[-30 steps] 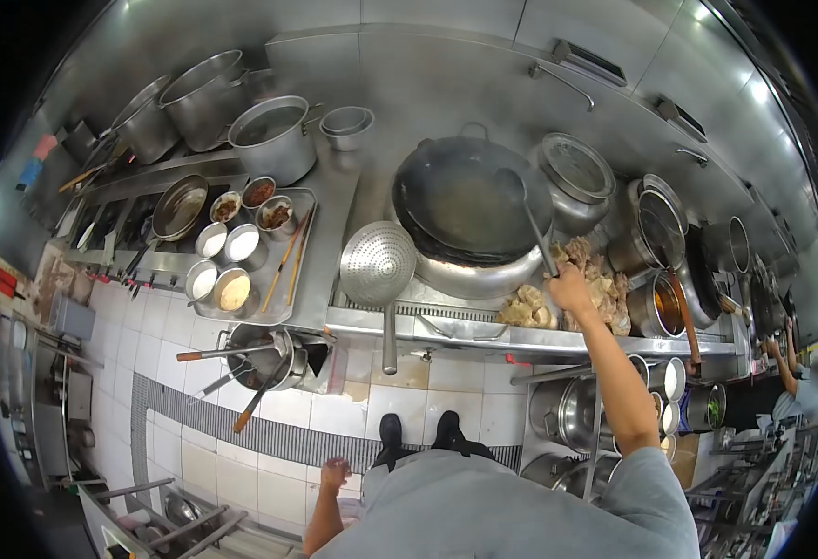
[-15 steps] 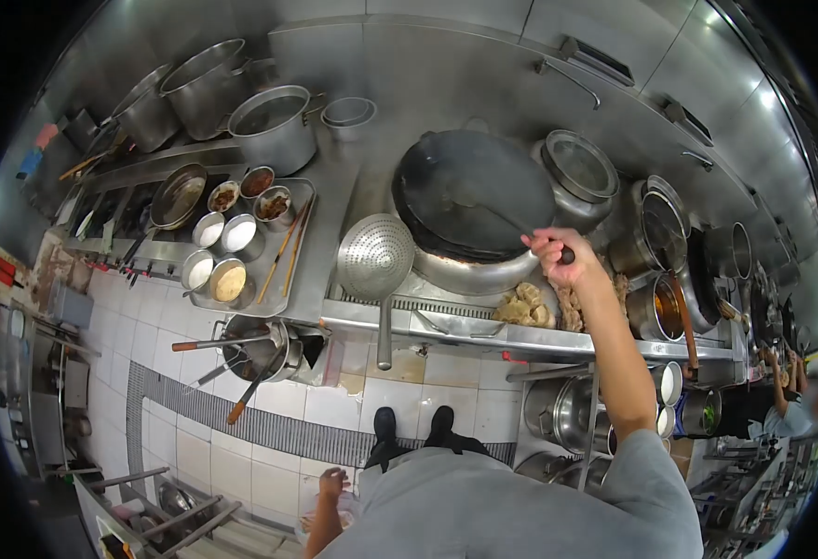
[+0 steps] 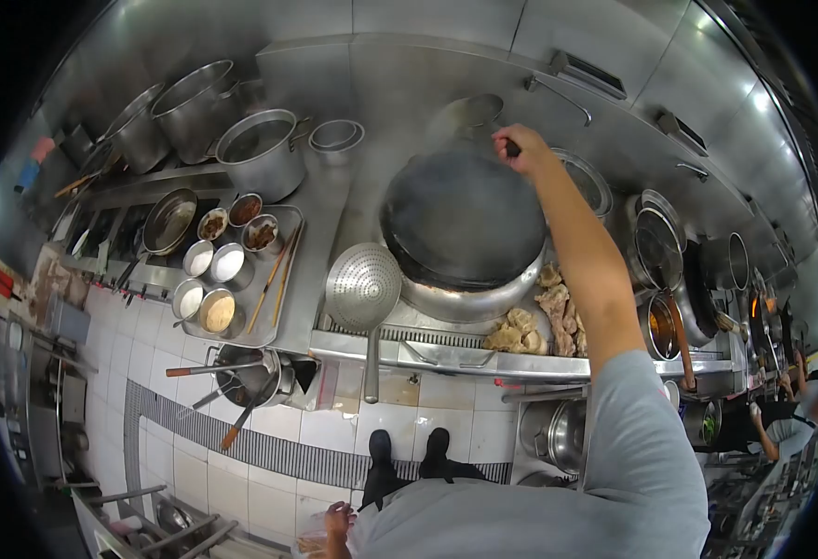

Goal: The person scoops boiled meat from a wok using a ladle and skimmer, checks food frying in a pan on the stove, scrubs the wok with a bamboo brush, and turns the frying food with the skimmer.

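The right hand point(image 3: 525, 151) gripped a ladle point(image 3: 479, 111) just beyond the wok point(image 3: 465, 224); the left hand point(image 3: 338, 518) hung low, its grip unclear; steam point(image 3: 451, 140) could have scalded the forearm point(image 3: 588, 242) had it dipped closer.

We observe the right arm point(image 3: 590, 261) stretched far forward, elbow nearly straight. We record the right hand point(image 3: 522, 149) with its fingers curled into a grip. We note the left hand point(image 3: 338, 518) low beside the torso point(image 3: 520, 517), fingers loosely bent; of the left forearm point(image 3: 338, 550) we see only a short stretch.
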{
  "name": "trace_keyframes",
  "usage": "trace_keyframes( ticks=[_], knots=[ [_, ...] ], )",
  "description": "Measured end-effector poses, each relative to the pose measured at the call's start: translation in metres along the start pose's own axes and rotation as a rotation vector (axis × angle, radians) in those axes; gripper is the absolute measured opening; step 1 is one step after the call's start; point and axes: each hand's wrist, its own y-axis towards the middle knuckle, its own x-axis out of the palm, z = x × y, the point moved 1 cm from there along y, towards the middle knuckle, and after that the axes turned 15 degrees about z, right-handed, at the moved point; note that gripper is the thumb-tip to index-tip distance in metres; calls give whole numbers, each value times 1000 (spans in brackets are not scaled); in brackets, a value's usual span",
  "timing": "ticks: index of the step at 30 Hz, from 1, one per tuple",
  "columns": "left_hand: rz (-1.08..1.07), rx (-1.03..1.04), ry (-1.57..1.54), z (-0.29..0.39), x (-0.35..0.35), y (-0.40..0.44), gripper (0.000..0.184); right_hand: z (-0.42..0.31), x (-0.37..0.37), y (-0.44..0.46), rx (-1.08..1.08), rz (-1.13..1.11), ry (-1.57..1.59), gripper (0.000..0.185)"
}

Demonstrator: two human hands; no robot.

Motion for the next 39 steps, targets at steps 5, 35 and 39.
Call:
trace_keyframes(
  ticks=[5, 35, 39],
  knots=[
    [7, 82, -38, 15, 0, -9, 35, 18, -18, 0, -710, 739, -1368, 18],
    [172, 2119, 589, 426, 309, -220, 69, 219, -209, -206, -354, 364, -575, 7],
    [431, 2185, 827, 423, 339, -204, 71, 217, -216, -220, -306, 370, -503, 6]
  ],
)
